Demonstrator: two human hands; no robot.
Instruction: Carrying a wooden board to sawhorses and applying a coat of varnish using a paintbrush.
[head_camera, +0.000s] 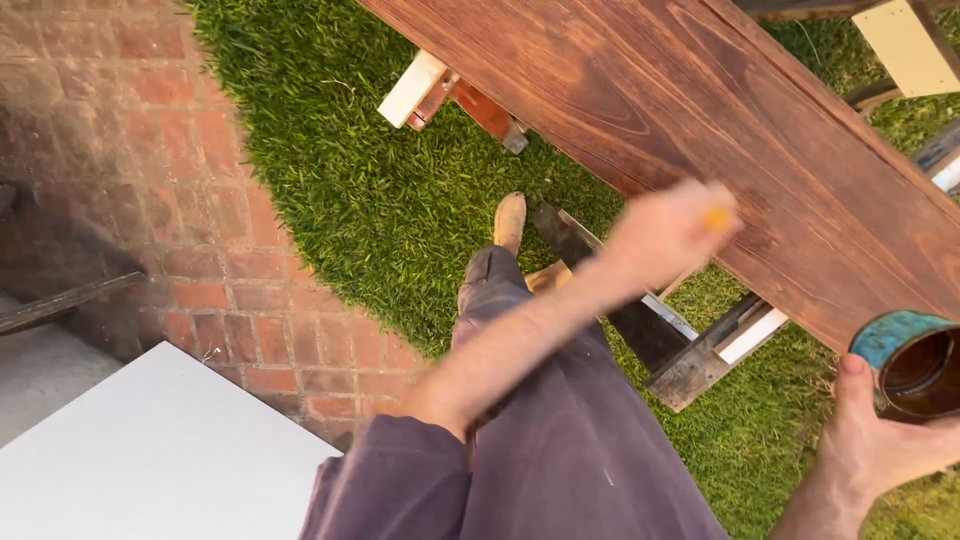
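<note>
A: Left hand (665, 232) is over the stained board (700, 130), motion-blurred. Fingers look wrapped round something with an orange tip (717, 219), probably a brush handle; too smeared to be sure what it is.

B: Right hand?

A: Right hand (880, 440) is at the lower right, fingers closed around an open tin (910, 362). Teal rim, dark brown liquid inside, looks like wood stain. Level unclear; the inner wall is coated brown.

B: Where does the board sit?

A: Across trestle-type supports (690, 350) over the grass (400, 200), running diagonally from top centre to the right edge. Mostly dark red-brown already.

B: Risks?

A: The tin is held out in the air, tilted toward the camera. My guess: a jolt from the fast left arm would slop stain onto the grass or the purple trousers (560, 440). Fast strokes could also flick drips. A white panel (150, 450) lies lower left beside the brick paving (150, 150), well apart from the tin, so low exposure.
</note>
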